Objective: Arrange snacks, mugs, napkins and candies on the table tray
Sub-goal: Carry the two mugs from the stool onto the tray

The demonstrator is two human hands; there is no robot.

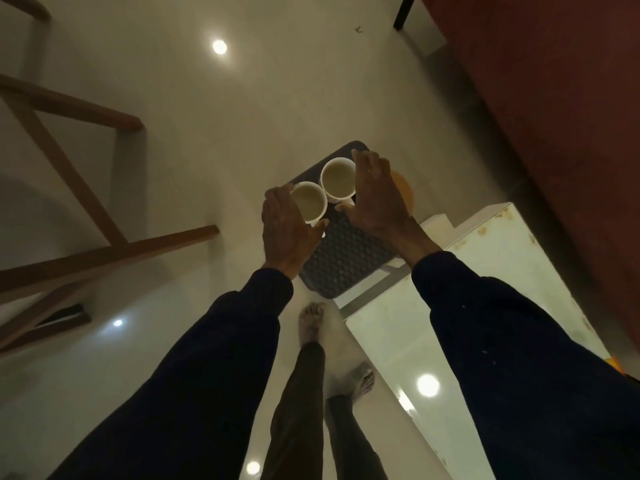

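A dark tray (pixel 346 251) with a honeycomb pattern lies over the corner of a white table (pixel 485 271). Two white mugs stand on its far part, side by side. My left hand (pixel 287 230) curls round the left mug (pixel 310 200), thumb near its handle. The right mug (pixel 338 177) is gripped by my right hand (pixel 374 195), fingers over its right side and thumb at its base. An orange round thing (pixel 403 192) shows behind my right hand, partly hidden.
Wooden chair legs (pixel 104 244) stand to the left on the glossy pale floor (pixel 207 133). A dark red sofa (pixel 554 116) fills the upper right. My bare feet (pixel 311 323) are below the tray, beside the table edge.
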